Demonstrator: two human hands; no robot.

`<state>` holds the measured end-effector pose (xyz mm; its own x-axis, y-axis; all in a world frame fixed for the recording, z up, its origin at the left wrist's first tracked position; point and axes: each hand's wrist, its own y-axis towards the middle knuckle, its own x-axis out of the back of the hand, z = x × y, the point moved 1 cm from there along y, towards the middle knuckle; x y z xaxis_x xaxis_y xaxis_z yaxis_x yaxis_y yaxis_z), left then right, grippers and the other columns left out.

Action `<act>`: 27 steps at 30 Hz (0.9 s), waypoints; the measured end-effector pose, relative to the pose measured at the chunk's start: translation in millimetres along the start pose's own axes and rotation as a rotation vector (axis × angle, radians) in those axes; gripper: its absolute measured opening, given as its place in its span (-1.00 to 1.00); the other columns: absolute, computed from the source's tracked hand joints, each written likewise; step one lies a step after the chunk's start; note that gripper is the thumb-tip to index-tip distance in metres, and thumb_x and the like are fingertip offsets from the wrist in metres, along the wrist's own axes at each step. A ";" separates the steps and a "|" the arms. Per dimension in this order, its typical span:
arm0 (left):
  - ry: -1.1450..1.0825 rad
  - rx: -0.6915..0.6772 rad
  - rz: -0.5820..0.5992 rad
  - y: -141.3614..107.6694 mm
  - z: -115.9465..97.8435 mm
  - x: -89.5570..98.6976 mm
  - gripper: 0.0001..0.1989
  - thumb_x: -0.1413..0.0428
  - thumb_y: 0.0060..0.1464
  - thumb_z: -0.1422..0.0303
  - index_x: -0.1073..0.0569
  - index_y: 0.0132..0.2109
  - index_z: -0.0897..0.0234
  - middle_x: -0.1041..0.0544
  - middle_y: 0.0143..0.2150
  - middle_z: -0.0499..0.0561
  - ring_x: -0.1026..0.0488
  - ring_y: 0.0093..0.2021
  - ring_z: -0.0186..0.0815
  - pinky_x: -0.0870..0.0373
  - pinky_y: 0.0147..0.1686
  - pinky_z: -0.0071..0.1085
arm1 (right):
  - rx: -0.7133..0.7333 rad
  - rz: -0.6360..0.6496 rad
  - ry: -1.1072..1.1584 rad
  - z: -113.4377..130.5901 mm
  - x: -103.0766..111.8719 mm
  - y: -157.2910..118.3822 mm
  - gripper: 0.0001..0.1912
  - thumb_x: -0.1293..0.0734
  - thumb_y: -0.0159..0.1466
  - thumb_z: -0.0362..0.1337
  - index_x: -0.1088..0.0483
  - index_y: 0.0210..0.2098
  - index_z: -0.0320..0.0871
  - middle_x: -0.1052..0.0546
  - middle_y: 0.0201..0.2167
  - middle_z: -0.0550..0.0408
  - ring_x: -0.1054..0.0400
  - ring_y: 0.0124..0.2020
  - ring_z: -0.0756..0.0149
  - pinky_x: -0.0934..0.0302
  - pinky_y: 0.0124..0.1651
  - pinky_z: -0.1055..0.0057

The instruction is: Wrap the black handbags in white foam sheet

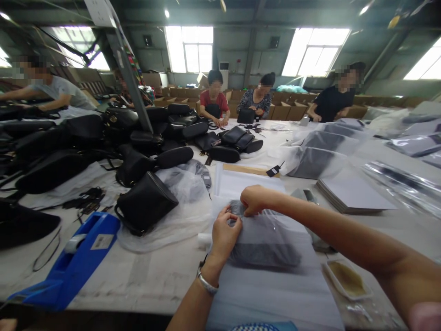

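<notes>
Grey bundle partly hidden behind left fingers; tag illegible.

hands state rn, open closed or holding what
Left hand: part-curled, touching the wrapped dark item; grip can't be told.
Right hand: curled, at the same item; grip can't be told.

Daylight enters from the windows behind, and their glass burns to plain white. The ceiling is dim. Clear plastic at right gives glare; the black bags lose detail. My grey packet looks slightly soft, and the wide lens stretches my right arm.
</notes>
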<state>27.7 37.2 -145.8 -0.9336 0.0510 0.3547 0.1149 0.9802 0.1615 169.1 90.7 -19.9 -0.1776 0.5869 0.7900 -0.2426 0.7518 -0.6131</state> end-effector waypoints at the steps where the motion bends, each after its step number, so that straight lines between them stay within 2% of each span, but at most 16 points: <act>1: 0.019 -0.009 -0.004 -0.2 0.0 -0.2 -0.95 -0.20 0.00 0.42 -0.56 -0.40 0.22 -0.45 0.18 0.13 -0.41 0.18 -0.13 -0.32 0.17 -0.19 | -0.019 -0.029 -0.027 -2.5 -0.2 1.3 -0.69 -0.38 0.11 -0.07 -0.56 -0.49 -0.21 -0.57 -0.55 -0.01 -0.45 -0.45 0.24 -0.15 -0.33 0.40; 4: 0.072 -0.034 0.003 -0.6 -1.4 0.1 -0.94 -0.18 0.00 0.45 -0.53 -0.40 0.22 -0.44 0.20 0.15 -0.38 0.21 -0.13 -0.32 0.17 -0.19 | -0.070 -0.157 -0.076 -18.5 -7.2 5.0 -0.48 -0.42 0.01 0.18 -0.56 -0.47 -0.22 -0.58 -0.50 -0.09 -0.46 -0.40 0.14 -0.15 -0.35 0.36; 7: 0.104 -0.059 -0.003 -0.1 -4.1 1.2 -0.95 -0.18 -0.01 0.45 -0.50 -0.40 0.23 -0.44 0.19 0.18 -0.35 0.22 -0.14 -0.27 0.19 -0.18 | -0.063 -0.287 0.041 -40.5 -22.4 6.0 -0.42 -0.42 -0.04 0.27 -0.55 -0.42 -0.17 -0.58 -0.48 -0.04 -0.44 -0.42 0.17 -0.11 -0.42 0.41; 11: 0.105 -0.089 -0.006 2.4 -4.4 2.2 -0.97 -0.18 -0.01 0.43 -0.46 -0.38 0.24 -0.47 0.15 0.20 -0.35 0.22 -0.12 -0.24 0.21 -0.16 | -0.066 -0.501 0.283 -63.9 -45.0 -3.9 -0.63 -0.38 0.16 0.09 -0.51 -0.41 -0.11 -0.58 -0.51 0.09 -0.42 -0.46 0.30 -0.10 -0.43 0.47; 14: 0.107 -0.101 0.018 5.1 -0.2 4.5 -0.91 -0.13 0.00 0.49 -0.48 -0.29 0.26 -0.49 0.12 0.19 -0.40 0.17 -0.14 -0.27 0.19 -0.17 | -0.170 -0.693 0.335 -68.3 -65.4 -24.6 -0.75 -0.26 0.31 -0.10 -0.50 -0.26 -0.10 -0.61 -0.38 0.08 -0.46 -0.35 0.28 -0.15 -0.34 0.44; 16: 0.109 -0.103 0.041 6.7 1.6 8.5 -0.77 -0.07 -0.01 0.57 -0.49 -0.19 0.27 -0.55 0.04 0.15 -0.49 0.07 -0.20 -0.35 0.13 -0.23 | -0.187 -0.815 0.400 -62.0 -85.2 -43.4 -0.76 -0.23 0.35 -0.13 -0.48 -0.19 -0.08 -0.62 -0.33 0.09 -0.47 -0.32 0.29 -0.20 -0.29 0.42; 18: 0.116 -0.108 0.053 7.0 -1.5 14.2 -0.64 0.00 -0.03 0.63 -0.48 -0.09 0.28 -0.59 -0.03 0.10 -0.54 -0.01 -0.25 -0.40 0.08 -0.29 | -0.141 -0.954 0.494 -48.9 -110.0 -62.7 -0.76 -0.24 0.35 -0.12 -0.48 -0.15 -0.05 -0.62 -0.27 0.10 -0.49 -0.29 0.29 -0.28 -0.20 0.40; 21: 0.164 -0.155 0.017 4.8 -19.2 19.9 -0.57 0.08 0.07 0.62 -0.46 0.02 0.25 -0.52 0.10 0.09 -0.43 0.16 -0.27 -0.27 0.21 -0.27 | -0.037 -1.108 0.553 -21.9 -150.5 -84.9 -0.72 -0.24 0.36 -0.14 -0.45 -0.01 -0.04 -0.57 -0.05 0.04 -0.45 -0.02 0.23 -0.29 0.08 0.31; 24: 0.334 -0.366 0.056 0.1 -43.0 10.9 -0.58 0.12 0.25 0.49 -0.37 0.19 0.21 -0.33 0.31 0.07 -0.20 0.33 -0.26 -0.05 0.34 -0.23 | 0.000 -1.161 0.485 3.8 -184.5 -96.8 -0.61 -0.26 0.34 -0.15 -0.37 0.13 -0.04 -0.41 0.19 -0.01 -0.23 0.25 0.14 -0.11 0.31 0.12; 27: 0.552 -0.535 0.223 -7.0 -50.3 -10.7 -0.50 0.06 0.29 0.27 -0.20 0.33 0.18 -0.12 0.42 0.11 0.04 0.43 -0.14 0.08 0.36 -0.06 | -0.017 -1.110 0.427 21.7 -207.7 -102.9 -0.45 -0.31 0.30 -0.08 -0.27 0.24 -0.06 -0.23 0.33 -0.04 0.02 0.38 0.02 0.09 0.38 -0.08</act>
<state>54.0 20.1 -104.3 -0.5830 -0.0042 0.8125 0.5569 0.7261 0.4033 210.3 -115.1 -120.7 0.4544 -0.3373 0.8245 -0.0500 0.9145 0.4016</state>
